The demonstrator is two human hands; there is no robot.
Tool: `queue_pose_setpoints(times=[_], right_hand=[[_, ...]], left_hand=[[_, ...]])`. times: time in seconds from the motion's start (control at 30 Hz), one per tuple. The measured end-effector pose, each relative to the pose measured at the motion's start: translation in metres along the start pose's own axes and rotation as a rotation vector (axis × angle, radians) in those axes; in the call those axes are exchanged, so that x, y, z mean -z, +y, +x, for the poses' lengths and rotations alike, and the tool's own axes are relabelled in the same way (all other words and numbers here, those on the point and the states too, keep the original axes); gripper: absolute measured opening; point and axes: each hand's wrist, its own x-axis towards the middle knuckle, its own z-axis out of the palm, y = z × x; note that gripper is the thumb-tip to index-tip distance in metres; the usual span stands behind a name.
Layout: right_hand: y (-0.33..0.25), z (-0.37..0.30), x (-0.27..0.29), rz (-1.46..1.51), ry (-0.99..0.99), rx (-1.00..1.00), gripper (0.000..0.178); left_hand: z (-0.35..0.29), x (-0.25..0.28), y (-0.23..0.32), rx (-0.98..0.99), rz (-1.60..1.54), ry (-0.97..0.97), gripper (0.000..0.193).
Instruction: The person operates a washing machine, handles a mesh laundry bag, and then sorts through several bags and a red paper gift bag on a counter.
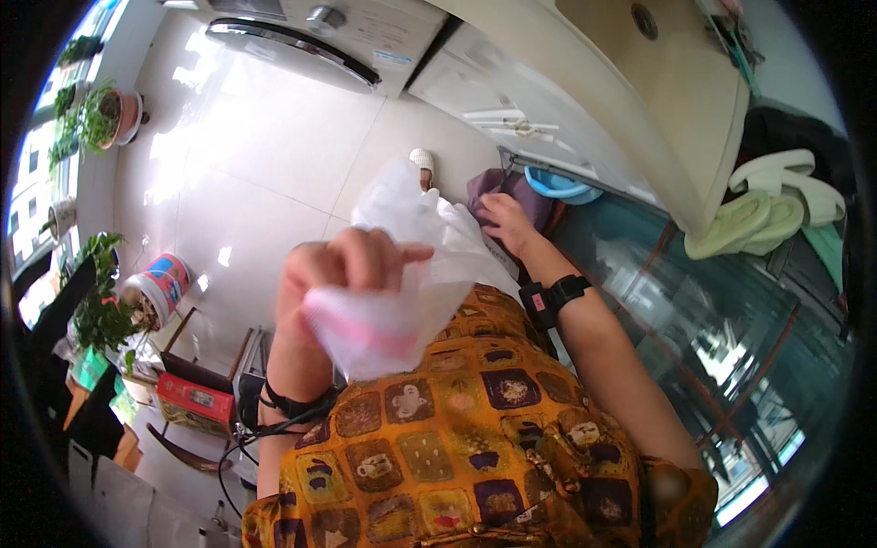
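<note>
My left hand (352, 265) is raised in front of my body, fingers closed on a thin, translucent white plastic bag (411, 301). A blurred pink patch shows through the part hanging below the hand. The rest of the white plastic spreads beyond it toward my right hand (508, 222). That hand, with a black band on its wrist, reaches forward with fingers apart and slightly bent; I see nothing in them. It is beside a purple bag or cloth (530, 194), but whether they touch I cannot tell.
A light blue basin (562, 186) stands beyond the purple item, by white cabinets (512, 100). Pale green slippers (749, 224) lie at far right. A front-loading washer (320, 32) is ahead. Potted plants (114, 119) and a red box (194, 402) line the left side.
</note>
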Motion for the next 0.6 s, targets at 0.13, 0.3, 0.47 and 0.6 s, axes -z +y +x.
queue_pose_setpoints(times=[0.13, 0.3, 0.47, 0.6], right_hand=[[-0.012, -0.051, -0.062, 0.383, -0.697, -0.111, 0.064], [0.009, -0.059, -0.097, 0.629, -1.081, 0.101, 0.048], [0.041, -0.046, -0.062, 0.723, -0.763, 0.203, 0.054], [0.067, -0.037, 0.029, 0.08, -0.299, 0.043, 0.039]], left_hand=[[0.008, 0.016, -0.042, 0.273, 0.172, 0.078, 0.023], [0.021, 0.044, -0.087, 0.433, 0.631, 0.125, 0.011], [0.047, 0.062, -0.085, 0.548, 1.353, -0.053, 0.017], [0.066, 0.141, -0.138, 0.716, 1.43, -0.032, 0.025]])
